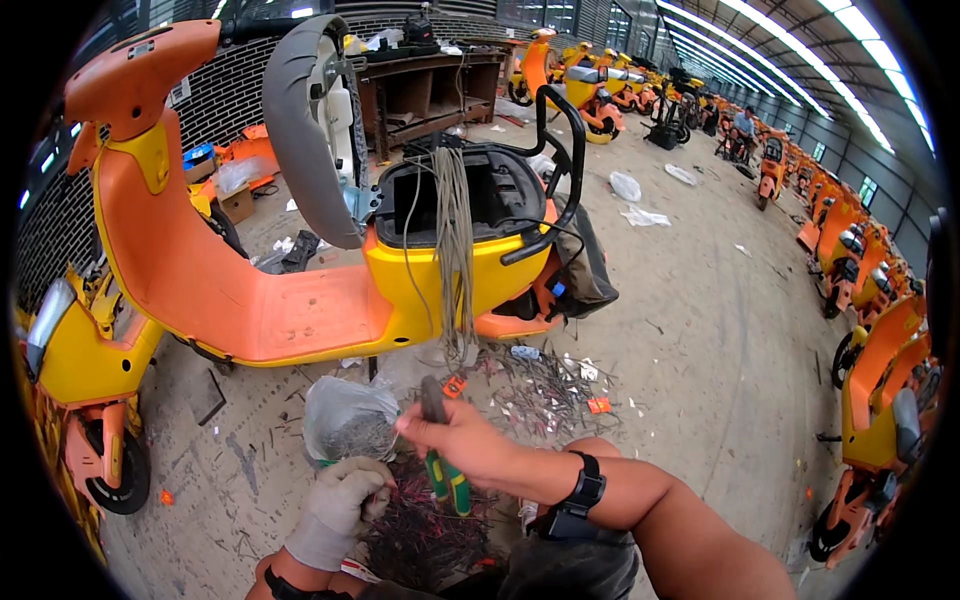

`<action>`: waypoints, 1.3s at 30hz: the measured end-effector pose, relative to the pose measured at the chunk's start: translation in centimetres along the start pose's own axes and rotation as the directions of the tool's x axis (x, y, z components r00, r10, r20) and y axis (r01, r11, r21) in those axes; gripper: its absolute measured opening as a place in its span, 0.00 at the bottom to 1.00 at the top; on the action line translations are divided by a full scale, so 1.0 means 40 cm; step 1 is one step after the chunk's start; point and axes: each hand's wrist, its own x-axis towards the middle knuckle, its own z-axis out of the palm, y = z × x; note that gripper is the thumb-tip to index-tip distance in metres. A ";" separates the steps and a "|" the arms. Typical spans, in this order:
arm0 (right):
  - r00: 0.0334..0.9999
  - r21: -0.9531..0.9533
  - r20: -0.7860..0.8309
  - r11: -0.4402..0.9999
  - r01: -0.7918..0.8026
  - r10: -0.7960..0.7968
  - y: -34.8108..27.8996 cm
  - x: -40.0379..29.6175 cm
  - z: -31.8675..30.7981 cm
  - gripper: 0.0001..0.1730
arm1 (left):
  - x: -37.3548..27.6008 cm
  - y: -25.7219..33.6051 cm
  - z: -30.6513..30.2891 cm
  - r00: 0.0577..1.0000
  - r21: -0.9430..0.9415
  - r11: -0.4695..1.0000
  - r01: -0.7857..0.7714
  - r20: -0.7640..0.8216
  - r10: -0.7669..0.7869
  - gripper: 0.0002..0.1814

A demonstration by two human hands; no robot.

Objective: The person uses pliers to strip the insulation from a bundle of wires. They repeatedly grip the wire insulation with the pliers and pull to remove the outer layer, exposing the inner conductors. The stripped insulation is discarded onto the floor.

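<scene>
My right hand is bare and closed around pliers with green and yellow handles, their dark head pointing up and away from me. My left hand, in a pale work glove, has its fingers curled beside a heap of dark and reddish wire scraps; whether it pinches a thin piece is too small to tell. A translucent plastic bag with fine wire-like bits stands just beyond the glove. A bundle of long grey cables hangs over the open seat compartment of a yellow and orange scooter.
Cut scraps litter the floor under the scooter. Another scooter stands at the left, and rows of them line the right. A wooden workbench is behind. A person sits far off.
</scene>
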 end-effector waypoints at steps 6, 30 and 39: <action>0.978 -0.013 -0.199 0.998 0.055 -0.056 -0.067 0.036 -0.043 0.12 | -0.053 0.007 -0.013 0.999 0.266 0.963 0.043 0.019 -0.050 0.12; 0.979 -0.334 0.205 0.939 0.084 -0.015 -0.033 -0.011 0.014 0.10 | -0.043 0.021 0.008 0.989 0.260 0.962 -0.084 0.138 0.049 0.16; 0.947 -0.495 0.062 0.813 0.305 -0.317 -0.016 -0.010 0.027 0.09 | -0.041 0.033 -0.005 0.994 0.312 0.948 -0.060 0.102 0.029 0.14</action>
